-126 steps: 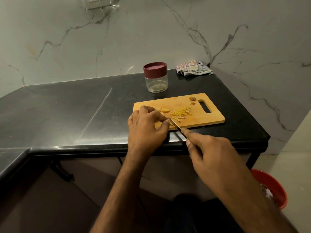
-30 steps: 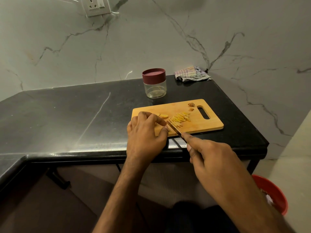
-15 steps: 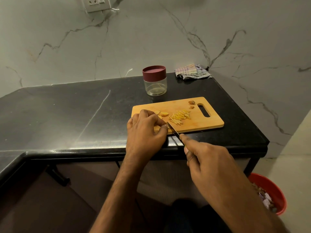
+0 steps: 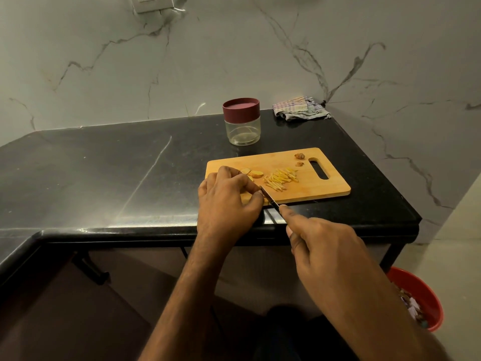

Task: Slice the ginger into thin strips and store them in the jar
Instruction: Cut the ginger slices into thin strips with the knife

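Only the one head view here, looking down at my hands. My left hand point(image 4: 229, 194) is curled over the ginger piece at the near left of the cutting board point(image 4: 335, 183), fingertips tucked so the blade can run right beside them without nicking me. The piece itself is hidden under my fingers, so can't say how much is left. My right hand point(image 4: 325, 243) is wrapped around the knife point(image 4: 269, 200) handle, index finger stretched along the top to steer it, blade angled up to my left fingertips.

A couple of ginger slices point(image 4: 251, 173) sit just past my left hand, waiting their turn, and the pile of cut ginger strips point(image 4: 281, 179) is pushed toward the middle so it stays out of the cutting zone. Two little brown ginger trimmings point(image 4: 299, 158) are parked by the handle slot, well away from the good stuff.

The jar point(image 4: 242, 123) stands on the counter point(image 4: 104, 165) just behind the board, maroon lid on and nothing visible in it, so I'd say storing hasn't started. A striped cloth point(image 4: 299, 108) is bunched in the back corner, and a red bin point(image 4: 419, 300) sits on the floor to my right, handy for scraps I guess.
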